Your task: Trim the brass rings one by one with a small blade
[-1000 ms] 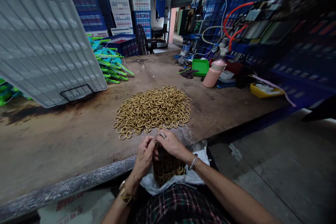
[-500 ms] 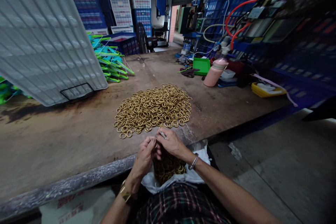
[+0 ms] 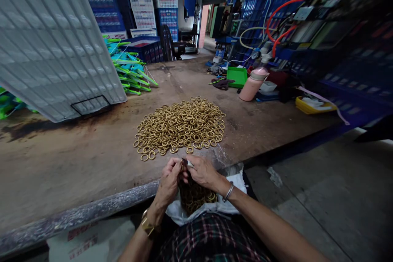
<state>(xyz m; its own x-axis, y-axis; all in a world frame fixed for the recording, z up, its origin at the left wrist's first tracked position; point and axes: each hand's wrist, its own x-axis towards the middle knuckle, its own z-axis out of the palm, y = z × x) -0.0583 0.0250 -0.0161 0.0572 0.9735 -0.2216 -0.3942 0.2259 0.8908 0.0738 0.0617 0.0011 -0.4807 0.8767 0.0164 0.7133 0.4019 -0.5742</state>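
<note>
My left hand point(image 3: 169, 179) is closed, thumb and fingers pinching a brass-coloured ring point(image 3: 181, 168) that my fingers mostly hide. My right hand point(image 3: 205, 171) is closed around a small knife point(image 3: 188, 163) with a pale handle; its dark tip points left and meets the ring at my left fingertips. Just beyond both hands, a large pile of brass-coloured rings point(image 3: 181, 125) lies on the worktable point(image 3: 123, 147). Below the hands, on my lap, an open white sack point(image 3: 235, 180) holds more such rings point(image 3: 198, 200), partly in shadow.
A pale ribbed plastic crate point(image 3: 61, 45) stands tilted at the left, with green and blue plastic pieces point(image 3: 135, 73) behind it. A pink bottle point(image 3: 252, 85), a green tray point(image 3: 237, 76) and a yellow dish point(image 3: 315, 105) sit at the right. The table's front edge point(image 3: 92, 208) is wrapped in plastic.
The knife in my right hand has turned so that its dark tip now shows against the left fingertips. A ring now lies at the pile's near edge, just above my right hand.
</note>
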